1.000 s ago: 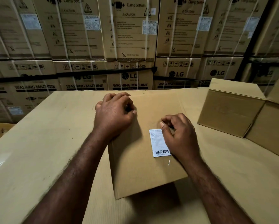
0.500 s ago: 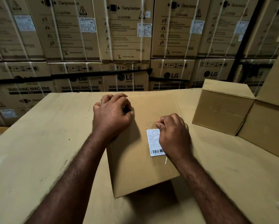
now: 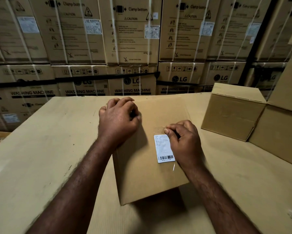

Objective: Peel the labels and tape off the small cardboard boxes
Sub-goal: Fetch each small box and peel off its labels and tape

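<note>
**Label Removal: Early Stage, Peel Not Yet Started**

Status: The small cardboard box [image 3: 142, 174] lies in the middle of the cardboard work surface [image 3: 40, 157]. Its white barcode label [image 3: 163, 149] lies flat on the top face, under a strip of clear tape [image 3: 159, 129]. No part of either appears lifted. Judged from this, removal on this box remains almost entirely to do. A second box [image 3: 233, 114] stands to the right; no label shows on its visible faces.

Hand pose: The left hand [image 3: 118, 120] rests on the far left of the box top, fingers curled into a loose fist, holding nothing and steadying the box. The right hand [image 3: 185, 142] sits beside the label, fingers curled tight, thumb and forefinger pinching at the tape's upper edge.
</note>
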A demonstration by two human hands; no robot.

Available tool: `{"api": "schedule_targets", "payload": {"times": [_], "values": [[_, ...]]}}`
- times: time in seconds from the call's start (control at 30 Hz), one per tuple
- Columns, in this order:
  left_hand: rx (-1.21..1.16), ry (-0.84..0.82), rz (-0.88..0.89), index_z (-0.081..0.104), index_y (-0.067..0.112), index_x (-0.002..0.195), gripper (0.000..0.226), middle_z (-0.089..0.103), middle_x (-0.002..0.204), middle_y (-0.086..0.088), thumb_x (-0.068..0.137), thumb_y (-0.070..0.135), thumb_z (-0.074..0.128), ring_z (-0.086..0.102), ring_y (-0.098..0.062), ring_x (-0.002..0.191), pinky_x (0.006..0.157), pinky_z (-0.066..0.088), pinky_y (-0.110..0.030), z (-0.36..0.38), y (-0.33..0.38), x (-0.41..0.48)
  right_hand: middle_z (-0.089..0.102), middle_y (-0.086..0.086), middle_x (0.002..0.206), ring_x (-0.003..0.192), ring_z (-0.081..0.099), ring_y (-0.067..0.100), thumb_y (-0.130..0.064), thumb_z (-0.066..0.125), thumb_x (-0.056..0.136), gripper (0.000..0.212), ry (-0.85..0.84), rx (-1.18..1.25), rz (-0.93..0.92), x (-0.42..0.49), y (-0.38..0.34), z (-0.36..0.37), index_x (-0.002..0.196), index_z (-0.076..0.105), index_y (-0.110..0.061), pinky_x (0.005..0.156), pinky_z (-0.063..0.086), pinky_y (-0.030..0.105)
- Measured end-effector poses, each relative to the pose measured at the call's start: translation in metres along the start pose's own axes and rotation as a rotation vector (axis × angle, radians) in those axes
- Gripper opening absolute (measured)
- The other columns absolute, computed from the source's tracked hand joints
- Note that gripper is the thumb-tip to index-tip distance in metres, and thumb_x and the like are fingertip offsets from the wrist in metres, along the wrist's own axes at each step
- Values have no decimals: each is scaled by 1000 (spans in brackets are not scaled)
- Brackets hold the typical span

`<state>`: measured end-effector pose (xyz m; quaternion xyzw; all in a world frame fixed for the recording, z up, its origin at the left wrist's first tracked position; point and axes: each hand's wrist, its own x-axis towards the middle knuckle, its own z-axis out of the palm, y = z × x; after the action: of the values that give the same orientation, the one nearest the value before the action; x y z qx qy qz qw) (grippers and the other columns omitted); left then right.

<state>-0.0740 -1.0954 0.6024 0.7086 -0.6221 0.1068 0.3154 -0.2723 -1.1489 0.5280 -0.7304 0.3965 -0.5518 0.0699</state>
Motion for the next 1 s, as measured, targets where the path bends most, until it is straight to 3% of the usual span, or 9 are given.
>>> {"api": "schedule_targets", "payload": {"times": [0.2,0.3,0.43,0.6,0.73,1.0], "values": [[15,1,9,62,31,110,23,49,144,14,92,44,59,32,-18,135,105,28,-46,1,0,-3,57,8,90,80,57,33,-17,60,88,8,-61,-307,-94,8,-12,1,86,64,-11,63,50,42],[13,-1,5,63,30,111,23,48,145,14,92,44,58,32,-18,136,106,28,-47,0,0,-3,56,11,94,84,54,33,-15,58,92,6,-147,-428,-112,14,-16,0,91,61,-10,66,47,40],[5,1,3,63,31,110,23,49,144,14,92,44,58,33,-17,135,105,28,-47,0,0,-2,55,10,94,86,53,34,-22,48,92,15,-158,-389,-73,11,-13,3,91,60,-12,70,47,43],[7,-13,3,62,31,111,24,48,144,14,92,44,57,32,-18,135,106,29,-48,0,-2,0,55,2,99,90,58,26,-22,48,92,17,-6,-56,39,1,-3,2,95,63,-14,77,51,44],[8,-2,10,62,31,112,24,48,144,14,92,44,57,32,-18,136,106,29,-48,1,-2,-2,57,3,104,94,56,26,-26,53,92,28,-18,-152,-57,-7,-6,2,109,70,-12,77,52,43],[8,-7,5,62,30,113,24,48,144,14,92,43,58,31,-18,136,106,29,-47,0,-2,-1,61,1,96,90,56,25,-17,57,88,20,-4,-80,-160,-11,-6,0,96,75,-11,75,50,43]]}}
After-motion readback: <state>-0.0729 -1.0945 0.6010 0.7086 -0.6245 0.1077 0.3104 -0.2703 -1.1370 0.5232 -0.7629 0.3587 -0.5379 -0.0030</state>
